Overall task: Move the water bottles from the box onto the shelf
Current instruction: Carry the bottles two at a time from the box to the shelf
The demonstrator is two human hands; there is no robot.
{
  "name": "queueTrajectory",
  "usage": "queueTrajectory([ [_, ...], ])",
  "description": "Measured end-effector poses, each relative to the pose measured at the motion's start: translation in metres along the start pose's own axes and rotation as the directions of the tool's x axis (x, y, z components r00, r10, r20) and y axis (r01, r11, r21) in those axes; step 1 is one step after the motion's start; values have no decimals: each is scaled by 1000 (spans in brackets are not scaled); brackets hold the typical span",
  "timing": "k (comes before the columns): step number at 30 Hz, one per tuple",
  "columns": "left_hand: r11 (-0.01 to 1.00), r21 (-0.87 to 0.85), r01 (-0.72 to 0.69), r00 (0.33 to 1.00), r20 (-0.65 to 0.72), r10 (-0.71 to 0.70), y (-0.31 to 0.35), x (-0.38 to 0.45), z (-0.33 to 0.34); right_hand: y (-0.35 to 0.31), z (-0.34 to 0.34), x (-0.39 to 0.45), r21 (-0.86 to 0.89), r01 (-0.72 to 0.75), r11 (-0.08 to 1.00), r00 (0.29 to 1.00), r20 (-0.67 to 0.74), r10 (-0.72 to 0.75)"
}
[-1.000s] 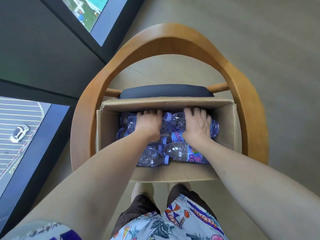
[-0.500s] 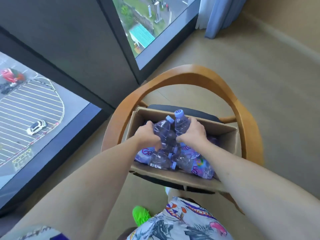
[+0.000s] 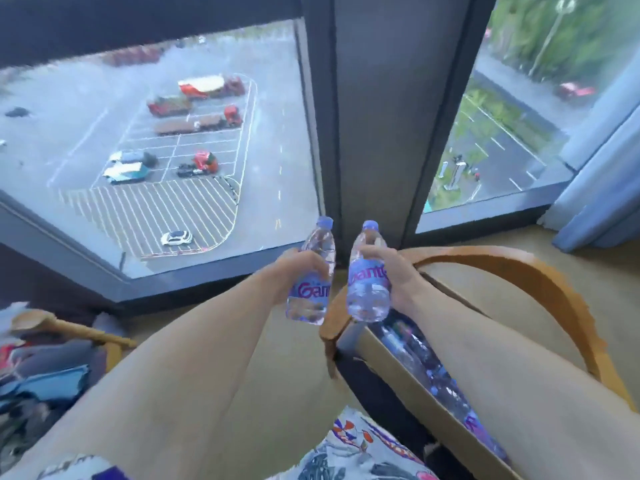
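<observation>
Two bottles [image 3: 313,271] [image 3: 367,275] lifted clear of box [image 3: 408,382].

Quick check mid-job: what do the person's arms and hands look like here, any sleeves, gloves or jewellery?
Both forearms are bare to the frame's edge. The left hand and right hand wear no gloves, and no rings or watch show. A patterned short sleeve edge shows at the left upper arm.
</observation>
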State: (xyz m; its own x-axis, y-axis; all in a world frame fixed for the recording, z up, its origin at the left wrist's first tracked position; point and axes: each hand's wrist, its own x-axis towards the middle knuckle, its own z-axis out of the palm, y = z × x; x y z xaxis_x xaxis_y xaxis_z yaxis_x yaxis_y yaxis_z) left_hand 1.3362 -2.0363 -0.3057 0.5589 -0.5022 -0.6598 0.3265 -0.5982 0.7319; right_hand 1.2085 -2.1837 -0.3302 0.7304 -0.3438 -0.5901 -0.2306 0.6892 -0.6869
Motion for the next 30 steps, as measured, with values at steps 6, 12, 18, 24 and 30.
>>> queueTrajectory([
  [6,927,-353,-129,981,-184,66,-51,-114,-148,49,152,-33,36,-107,994,956,278,93],
  [12,819,-514,-257,907,-421,21,-143,-249,-257,130,299,-96,-361,-49,931,865,452,221],
  [18,713,-572,-405,748,-656,-102,-262,-383,-326,240,425,-161,-543,-82,836,707,559,432],
  [24,508,-601,-617,556,-790,-258,-373,-504,-353,347,518,-238,-644,-35,764,495,653,573],
  [30,380,-553,-742,379,-813,-442,-458,-606,-360,449,598,-320,-781,61,621,276,611,742],
])
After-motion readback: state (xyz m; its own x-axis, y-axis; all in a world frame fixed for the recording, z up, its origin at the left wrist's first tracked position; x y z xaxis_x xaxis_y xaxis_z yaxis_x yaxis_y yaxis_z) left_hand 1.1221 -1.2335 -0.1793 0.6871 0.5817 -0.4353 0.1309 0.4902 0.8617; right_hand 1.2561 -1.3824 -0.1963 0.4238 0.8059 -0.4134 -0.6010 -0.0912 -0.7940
